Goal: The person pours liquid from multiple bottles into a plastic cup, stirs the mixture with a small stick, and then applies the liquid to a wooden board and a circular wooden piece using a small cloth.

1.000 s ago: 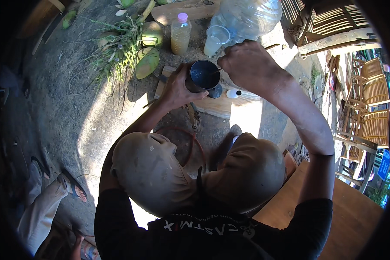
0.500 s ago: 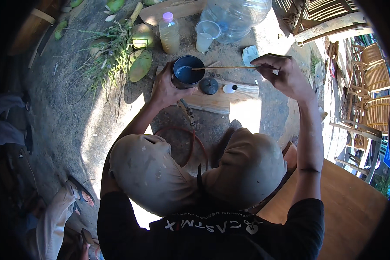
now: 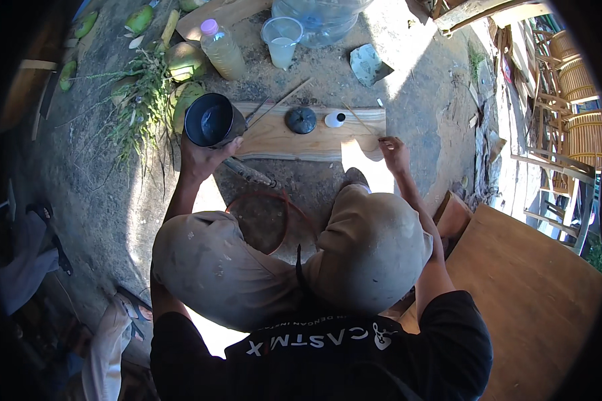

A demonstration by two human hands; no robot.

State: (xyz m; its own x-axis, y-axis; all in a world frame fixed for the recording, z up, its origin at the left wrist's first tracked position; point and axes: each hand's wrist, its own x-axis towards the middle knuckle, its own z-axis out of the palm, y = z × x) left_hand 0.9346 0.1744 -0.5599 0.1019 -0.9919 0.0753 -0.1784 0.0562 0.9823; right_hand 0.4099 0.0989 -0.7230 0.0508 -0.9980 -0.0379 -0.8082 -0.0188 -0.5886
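My left hand [image 3: 201,159] is wrapped round a dark cup [image 3: 237,127], tilted so that a little pale liquid shows inside. The cup is over the left end of a wooden plank [image 3: 281,148]. Beyond the plank's right end, my right hand [image 3: 396,155] pinches a thin stick [image 3: 359,119], whose far tip points up and left over the board. On the plank are a dark round lump [image 3: 301,120] and a small white bottle [image 3: 332,120] with a black top. Two thin rods [image 3: 281,100] lie between the cup and the lump.
A purple-capped bottle [image 3: 223,53], a translucent cup [image 3: 282,50] and a big clear jug [image 3: 324,23] stand beyond the plank. Green coconuts [image 3: 184,61] and stalks lie left. Near my knees is a metal pipe [image 3: 251,174] with a red hose [image 3: 247,195]. A brown board [image 3: 522,301] is right.
My left hand has carried the dark cup leftward. The stick has come out of the cup, and my right hand has dropped nearer to me with it. The whole view has shifted.
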